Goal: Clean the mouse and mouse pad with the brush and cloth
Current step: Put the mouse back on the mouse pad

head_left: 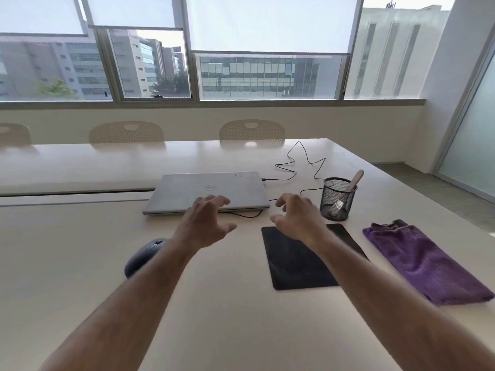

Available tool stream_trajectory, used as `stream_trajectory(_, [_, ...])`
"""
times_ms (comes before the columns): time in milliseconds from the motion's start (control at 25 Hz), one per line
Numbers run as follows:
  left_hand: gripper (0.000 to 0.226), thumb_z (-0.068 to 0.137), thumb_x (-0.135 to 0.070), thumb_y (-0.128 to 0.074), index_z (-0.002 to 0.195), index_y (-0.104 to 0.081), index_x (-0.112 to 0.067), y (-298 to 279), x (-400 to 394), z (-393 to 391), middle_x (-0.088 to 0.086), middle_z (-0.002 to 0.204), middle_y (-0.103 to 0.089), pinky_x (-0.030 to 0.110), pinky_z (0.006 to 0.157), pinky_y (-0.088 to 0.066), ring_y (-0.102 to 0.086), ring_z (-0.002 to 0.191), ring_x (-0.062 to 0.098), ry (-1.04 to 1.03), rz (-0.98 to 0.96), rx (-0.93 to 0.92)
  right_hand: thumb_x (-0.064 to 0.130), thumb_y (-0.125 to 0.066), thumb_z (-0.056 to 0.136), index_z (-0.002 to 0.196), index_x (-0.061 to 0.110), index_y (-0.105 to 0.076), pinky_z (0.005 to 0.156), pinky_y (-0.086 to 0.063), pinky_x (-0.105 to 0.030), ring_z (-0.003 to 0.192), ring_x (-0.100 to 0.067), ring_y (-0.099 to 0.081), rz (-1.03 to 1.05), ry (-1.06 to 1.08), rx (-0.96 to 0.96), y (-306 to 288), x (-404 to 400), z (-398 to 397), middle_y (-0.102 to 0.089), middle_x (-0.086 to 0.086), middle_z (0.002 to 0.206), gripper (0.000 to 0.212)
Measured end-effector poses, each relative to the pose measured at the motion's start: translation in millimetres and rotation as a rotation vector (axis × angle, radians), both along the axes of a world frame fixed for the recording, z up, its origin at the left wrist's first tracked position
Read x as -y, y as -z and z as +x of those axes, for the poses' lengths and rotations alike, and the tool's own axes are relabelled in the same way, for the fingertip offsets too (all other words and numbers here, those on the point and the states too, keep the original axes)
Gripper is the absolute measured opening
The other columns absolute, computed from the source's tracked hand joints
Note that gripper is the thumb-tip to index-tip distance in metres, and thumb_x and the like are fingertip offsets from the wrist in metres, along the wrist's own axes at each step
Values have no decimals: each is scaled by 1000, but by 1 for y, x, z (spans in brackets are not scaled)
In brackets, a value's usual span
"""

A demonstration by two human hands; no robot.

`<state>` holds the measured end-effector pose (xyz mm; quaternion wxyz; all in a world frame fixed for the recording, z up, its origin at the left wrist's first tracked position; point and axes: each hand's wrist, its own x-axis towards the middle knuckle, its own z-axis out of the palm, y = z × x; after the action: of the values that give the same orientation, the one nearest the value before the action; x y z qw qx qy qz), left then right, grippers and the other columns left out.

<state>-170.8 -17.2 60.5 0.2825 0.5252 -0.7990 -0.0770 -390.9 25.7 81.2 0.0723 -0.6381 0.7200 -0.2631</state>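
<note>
Both hands hover empty, fingers spread: left hand, right hand above the mouse pad. Mouse lies left, cloth right. Best reach right for the brush in the mesh cup, lifting straight up.

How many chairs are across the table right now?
3, all behind the far edge: chair centre-right, chair centre-left, and chair cut off at the left border. More may sit outside the view.

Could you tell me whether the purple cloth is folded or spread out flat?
Folded. The purple cloth lies on the table as a thick oblong, with layered edges showing at its far end.
</note>
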Motion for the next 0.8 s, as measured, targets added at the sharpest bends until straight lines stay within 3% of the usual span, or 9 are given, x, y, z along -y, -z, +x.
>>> stream_trajectory(280, [61, 81, -44, -78, 134, -59, -20, 2, 21, 100, 4, 139, -59, 38, 105, -43, -51, 129, 25, -202, 70, -19, 36, -67, 86, 122, 15, -60, 90, -46, -32, 113, -28, -60, -66, -202, 121, 2, 17, 122, -67, -8, 118, 42])
stream_trajectory(480, [54, 94, -49, -59, 142, -52, -24, 32, 31, 164, 5, 145, -56, 44, 109, -40, -49, 133, 27, -320, 222, 24, 41, -54, 92, 127, 11, -57, 98, -44, -38, 121, -34, -56, 12, -328, 160, 19, 19, 197, -62, -15, 128, 46])
stream_trajectory(680, [58, 104, -53, -34, 157, -27, -31, 61, 28, 182, -6, 166, -19, 50, 122, -6, -12, 153, 19, -370, 380, 217, 61, -39, 92, 141, 23, -45, 104, -36, -51, 128, -42, -42, 167, -383, 9, 43, 7, 239, -48, -16, 140, 62])
stream_trajectory(800, [57, 105, -53, -28, 158, -21, -33, 64, 30, 183, -8, 168, -10, 51, 122, -1, -5, 154, 16, -365, 388, 264, 73, -35, 87, 142, 30, -43, 100, -29, -53, 124, -41, -40, 177, -351, -161, 53, -3, 249, -46, -15, 136, 70])
